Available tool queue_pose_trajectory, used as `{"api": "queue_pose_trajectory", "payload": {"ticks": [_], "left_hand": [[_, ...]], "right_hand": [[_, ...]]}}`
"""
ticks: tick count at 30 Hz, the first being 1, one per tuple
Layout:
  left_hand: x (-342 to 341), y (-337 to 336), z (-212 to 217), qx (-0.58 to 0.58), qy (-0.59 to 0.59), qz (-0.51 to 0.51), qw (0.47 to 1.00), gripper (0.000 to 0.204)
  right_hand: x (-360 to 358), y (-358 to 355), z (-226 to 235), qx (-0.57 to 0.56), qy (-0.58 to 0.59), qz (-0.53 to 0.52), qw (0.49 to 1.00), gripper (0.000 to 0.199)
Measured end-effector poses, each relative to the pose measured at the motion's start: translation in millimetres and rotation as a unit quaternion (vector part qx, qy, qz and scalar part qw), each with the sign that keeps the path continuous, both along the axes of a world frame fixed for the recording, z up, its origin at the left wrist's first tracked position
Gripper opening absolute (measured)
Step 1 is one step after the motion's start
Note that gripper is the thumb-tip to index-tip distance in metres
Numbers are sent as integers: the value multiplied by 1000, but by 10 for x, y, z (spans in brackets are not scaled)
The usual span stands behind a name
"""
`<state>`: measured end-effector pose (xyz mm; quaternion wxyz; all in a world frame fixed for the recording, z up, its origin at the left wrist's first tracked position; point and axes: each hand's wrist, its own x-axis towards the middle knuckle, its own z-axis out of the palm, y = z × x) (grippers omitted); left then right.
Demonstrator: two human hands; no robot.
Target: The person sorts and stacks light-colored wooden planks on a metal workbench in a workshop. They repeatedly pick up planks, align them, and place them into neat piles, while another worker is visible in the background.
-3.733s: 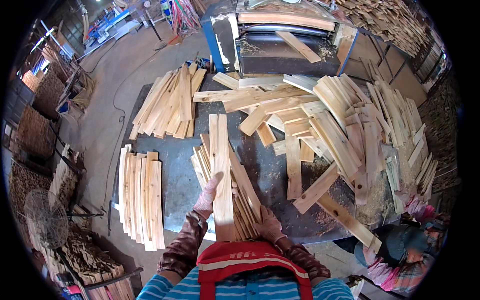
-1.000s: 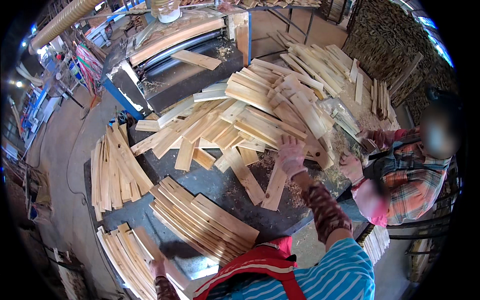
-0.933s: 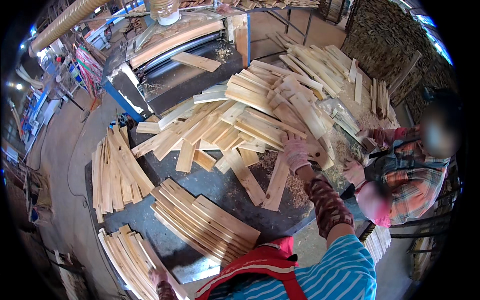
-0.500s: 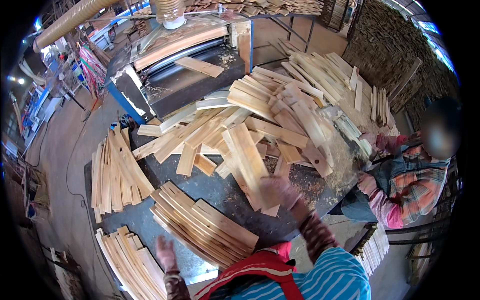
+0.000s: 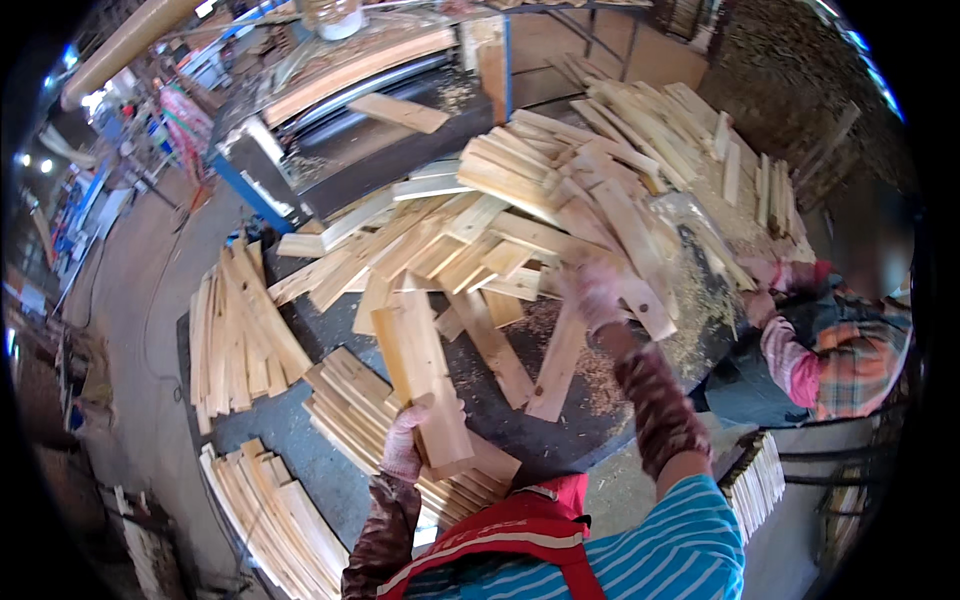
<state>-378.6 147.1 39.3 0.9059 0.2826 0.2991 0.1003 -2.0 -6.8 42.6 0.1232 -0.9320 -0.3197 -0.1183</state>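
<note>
nearest, at low left, a neat stack of long pale wooden boards (image 5: 270,510) lies on the dark metal table (image 5: 300,430). just beyond, my pink-gloved left hand (image 5: 405,445) is closed round the near end of a pale flat rectangular wooden board (image 5: 425,385); one board or two layered, can't tell. it's above the middle row of yellowish boards (image 5: 345,400). long axis runs away from me, far end leaning slightly left, near end toward my chest. tilt up or down unclear.

change: half a second ago my right hand had a lifted board and my left was empty, fingers spread. now left is loaded, right is back at the supply, so looks like a hand-over got done.

farther, my pink-gloved right hand (image 5: 598,292) is motion-blurred by the top of a knotty slanted board (image 5: 560,365); finger spread or grip, can't tell. behind it, a loose heap of pale boards (image 5: 480,230), then a blue-and-black roller machine (image 5: 400,155).
</note>
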Motion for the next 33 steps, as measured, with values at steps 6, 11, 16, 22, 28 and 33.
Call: {"api": "queue_pose_trajectory", "payload": {"ticks": [6, 11, 16, 22, 28, 33], "left_hand": [[-194, -1, 201, -4, 30, -2, 1000, 54], [-260, -20, 277, 58, 102, 34, 992, 54], [-923, 85, 137, 182, 131, 140, 965, 55], [-2648, 296, -731, 159, 245, 306, 906, 43], [-4497, -64, -1726, 272, 545, 161, 776, 36], [-4327, -266, -1412, 247, 661, 129, 697, 52]], "right_hand": [[577, 164, -70, -156, 123, -6, 980, 53], [704, 157, 117, -72, 162, 19, 984, 43], [686, -368, -32, 111, 390, 71, 911, 41], [-276, -657, 237, 251, 554, 17, 794, 45], [-721, -408, -239, 302, 616, 115, 718, 35], [-1466, -277, -14, 195, 629, 49, 751, 25]]}}
